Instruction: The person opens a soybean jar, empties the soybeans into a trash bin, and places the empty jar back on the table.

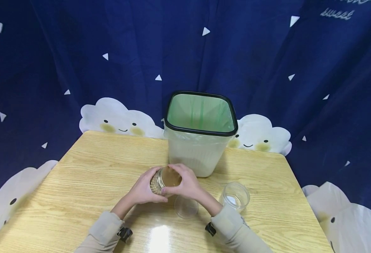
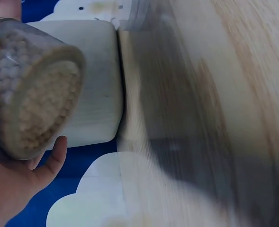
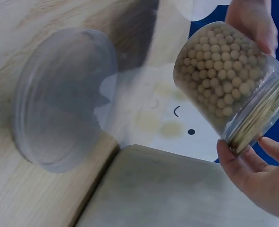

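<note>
A clear jar (image 3: pixel 220 71) filled with small beige balls is held tilted above the table in both hands. My left hand (image 1: pixel 147 188) grips the jar's body, its fingers spread round the side. Curled over the gold-coloured screw lid (image 3: pixel 262 111) are the fingers and thumb of my right hand (image 1: pixel 186 182). The lid sits on the jar's mouth. In the left wrist view the jar's round base (image 2: pixel 49 106) faces the camera, with the balls showing through it. Just below the hands, a clear round plastic lid (image 1: pixel 186 208) lies on the table.
Behind the hands stands a pale bin (image 1: pixel 194 151) with a black rim and a greenish inside. A clear, lidless plastic jar (image 1: pixel 236 195) is by the right forearm, with something white in it. The wooden table (image 1: pixel 87 175) ends at a dark blue curtain (image 1: pixel 134 52).
</note>
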Demonstrator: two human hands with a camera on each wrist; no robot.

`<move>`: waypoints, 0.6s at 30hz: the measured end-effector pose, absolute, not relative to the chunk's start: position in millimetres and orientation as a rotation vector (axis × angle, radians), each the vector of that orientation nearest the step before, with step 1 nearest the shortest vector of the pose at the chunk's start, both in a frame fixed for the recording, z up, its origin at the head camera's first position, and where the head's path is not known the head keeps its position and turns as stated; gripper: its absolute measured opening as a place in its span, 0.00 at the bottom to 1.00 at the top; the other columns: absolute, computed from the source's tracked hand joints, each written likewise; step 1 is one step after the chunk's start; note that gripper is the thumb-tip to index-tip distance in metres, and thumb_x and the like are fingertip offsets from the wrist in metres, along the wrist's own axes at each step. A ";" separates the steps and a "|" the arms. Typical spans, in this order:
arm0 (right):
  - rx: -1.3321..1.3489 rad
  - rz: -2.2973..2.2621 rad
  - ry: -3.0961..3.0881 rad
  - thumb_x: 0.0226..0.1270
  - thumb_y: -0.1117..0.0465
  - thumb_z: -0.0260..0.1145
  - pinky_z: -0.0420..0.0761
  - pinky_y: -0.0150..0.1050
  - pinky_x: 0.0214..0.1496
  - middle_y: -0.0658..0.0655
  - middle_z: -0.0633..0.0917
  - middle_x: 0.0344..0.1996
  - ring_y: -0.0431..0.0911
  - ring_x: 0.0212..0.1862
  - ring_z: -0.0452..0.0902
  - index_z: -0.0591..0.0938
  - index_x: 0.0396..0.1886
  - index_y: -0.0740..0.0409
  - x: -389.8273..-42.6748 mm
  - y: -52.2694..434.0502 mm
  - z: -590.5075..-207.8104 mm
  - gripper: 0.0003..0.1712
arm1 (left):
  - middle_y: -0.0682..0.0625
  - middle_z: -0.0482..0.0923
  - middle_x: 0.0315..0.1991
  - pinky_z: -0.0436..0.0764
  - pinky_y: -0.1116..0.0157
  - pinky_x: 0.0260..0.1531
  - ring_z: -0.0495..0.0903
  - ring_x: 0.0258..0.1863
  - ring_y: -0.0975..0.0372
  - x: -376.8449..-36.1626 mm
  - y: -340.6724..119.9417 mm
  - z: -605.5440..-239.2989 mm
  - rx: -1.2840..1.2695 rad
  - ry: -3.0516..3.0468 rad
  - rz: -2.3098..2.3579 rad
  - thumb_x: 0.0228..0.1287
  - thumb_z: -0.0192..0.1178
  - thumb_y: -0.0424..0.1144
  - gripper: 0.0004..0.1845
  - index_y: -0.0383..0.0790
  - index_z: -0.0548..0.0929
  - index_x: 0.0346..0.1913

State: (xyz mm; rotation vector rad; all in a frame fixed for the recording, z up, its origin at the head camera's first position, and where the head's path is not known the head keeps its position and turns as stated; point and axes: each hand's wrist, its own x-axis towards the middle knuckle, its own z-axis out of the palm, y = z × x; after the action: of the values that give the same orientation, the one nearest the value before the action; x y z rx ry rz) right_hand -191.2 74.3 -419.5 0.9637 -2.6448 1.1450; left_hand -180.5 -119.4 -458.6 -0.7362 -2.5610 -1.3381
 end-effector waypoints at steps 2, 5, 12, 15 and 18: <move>0.953 1.132 -2.649 0.39 0.45 0.75 0.73 0.45 0.49 0.56 0.77 0.50 0.48 0.49 0.73 0.74 0.56 0.60 -190.7 73.9 -417.6 0.42 | 0.48 0.73 0.51 0.73 0.54 0.48 0.73 0.48 0.56 -179.8 -119.2 -458.1 -0.730 -2.570 -1.352 0.21 0.79 0.45 0.54 0.41 0.65 0.61; 0.964 1.129 -2.664 0.40 0.45 0.74 0.73 0.45 0.49 0.56 0.76 0.50 0.49 0.50 0.72 0.74 0.56 0.60 -189.7 74.0 -414.6 0.43 | 0.48 0.73 0.50 0.74 0.55 0.46 0.74 0.46 0.57 -179.4 -118.3 -457.2 -0.721 -2.588 -1.323 0.20 0.79 0.45 0.54 0.41 0.65 0.61; 1.074 1.171 -2.648 0.41 0.50 0.75 0.71 0.45 0.53 0.58 0.75 0.48 0.50 0.50 0.70 0.72 0.58 0.67 -191.3 77.1 -411.5 0.44 | 0.51 0.77 0.43 0.77 0.63 0.38 0.76 0.38 0.62 -180.2 -118.7 -456.4 -0.756 -2.573 -1.193 0.20 0.77 0.49 0.51 0.41 0.68 0.58; 1.148 1.142 -2.609 0.42 0.51 0.75 0.71 0.44 0.53 0.58 0.74 0.48 0.49 0.50 0.70 0.70 0.58 0.69 -193.4 79.3 -411.9 0.45 | 0.51 0.77 0.42 0.78 0.64 0.37 0.77 0.37 0.62 -181.7 -118.8 -455.6 -0.797 -2.549 -1.215 0.21 0.76 0.48 0.50 0.40 0.69 0.58; 1.241 1.086 -2.565 0.41 0.52 0.76 0.71 0.41 0.53 0.59 0.74 0.48 0.49 0.50 0.70 0.71 0.57 0.70 -194.3 80.8 -410.4 0.44 | 0.51 0.77 0.42 0.78 0.64 0.36 0.77 0.37 0.62 -182.3 -120.2 -456.0 -0.845 -2.528 -1.287 0.23 0.76 0.46 0.49 0.41 0.69 0.59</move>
State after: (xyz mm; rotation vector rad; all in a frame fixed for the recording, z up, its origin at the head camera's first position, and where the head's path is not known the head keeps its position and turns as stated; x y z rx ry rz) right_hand -194.3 80.8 -410.4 1.2408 -2.5652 1.0859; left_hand -182.3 -120.2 -456.0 -0.8447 -2.5282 -1.2872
